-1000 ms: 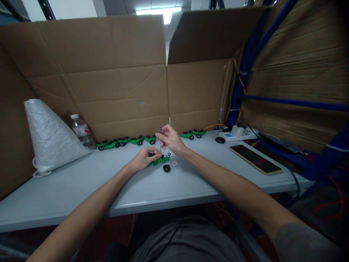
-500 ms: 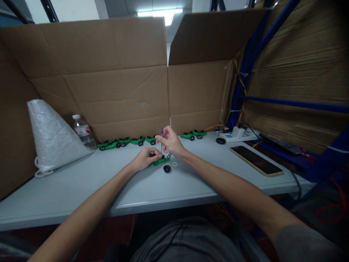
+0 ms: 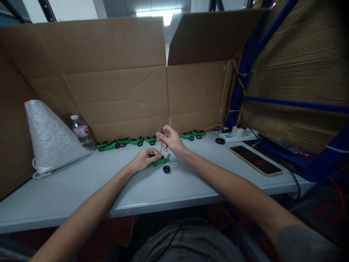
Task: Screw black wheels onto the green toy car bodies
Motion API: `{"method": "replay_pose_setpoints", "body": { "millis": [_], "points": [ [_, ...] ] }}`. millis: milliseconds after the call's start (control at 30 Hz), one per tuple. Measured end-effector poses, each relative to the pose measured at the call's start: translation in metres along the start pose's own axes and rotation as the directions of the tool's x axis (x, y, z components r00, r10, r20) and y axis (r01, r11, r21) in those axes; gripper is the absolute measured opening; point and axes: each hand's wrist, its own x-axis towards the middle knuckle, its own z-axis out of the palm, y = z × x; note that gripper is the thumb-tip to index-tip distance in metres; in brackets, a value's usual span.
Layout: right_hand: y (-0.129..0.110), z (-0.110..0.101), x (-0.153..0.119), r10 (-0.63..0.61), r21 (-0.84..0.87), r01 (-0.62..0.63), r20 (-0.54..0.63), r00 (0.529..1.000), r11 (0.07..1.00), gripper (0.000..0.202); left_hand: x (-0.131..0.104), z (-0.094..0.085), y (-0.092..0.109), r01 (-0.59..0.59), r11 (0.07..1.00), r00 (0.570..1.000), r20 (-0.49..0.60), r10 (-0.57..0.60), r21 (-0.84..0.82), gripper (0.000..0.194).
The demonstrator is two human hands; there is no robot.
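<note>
A green toy car body [image 3: 160, 161] without visible wheels lies on the white table, pinched at its left end by my left hand [image 3: 143, 159]. My right hand [image 3: 171, 140] grips the purple handle of a screwdriver [image 3: 161, 136]. Its thin shaft points straight down, and the tip meets the car body beside my left fingertips. Close by on the table are a black wheel [image 3: 166, 169], a small white ring [image 3: 174, 165] and small black rings [image 3: 169, 155].
Several green toy cars [image 3: 107, 146] line the table's back edge. At the left stand a silver bag [image 3: 54, 142] and a bottle [image 3: 82, 133]. A black disc [image 3: 220, 141], a power strip [image 3: 237, 134] and a phone [image 3: 255, 160] lie at the right.
The whole view has shifted very slightly. Both hands keep their holds on the car body and the screwdriver, with no clear movement between them.
</note>
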Motion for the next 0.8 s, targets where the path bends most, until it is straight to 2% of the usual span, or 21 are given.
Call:
{"method": "replay_pose_setpoints", "body": {
  "millis": [133,300,600,800],
  "points": [
    [0.0002,0.0007,-0.0015,0.01,0.023,-0.011,0.027,1.0,1.0,0.05,0.0,-0.0012,-0.0008,-0.002,1.0,1.0,-0.002,0.002,0.021,0.041],
    [-0.0062,-0.0014,-0.0024,0.026,0.039,-0.031,0.123,0.992,0.999,0.048,-0.0003,-0.0029,0.0033,0.009,0.999,1.0,-0.006,-0.009,0.031,0.041],
    [-0.0013,0.0023,-0.001,0.014,-0.008,-0.014,0.011,1.0,1.0,0.053,-0.0012,-0.0018,0.0073,0.011,1.0,1.0,-0.004,-0.011,0.015,0.039],
    [-0.0064,-0.0045,-0.0024,0.073,0.044,-0.078,0.1,0.992,0.996,0.046,-0.001,-0.003,0.0082,0.005,0.999,1.0,-0.004,-0.004,0.035,0.039]
  ]
}}
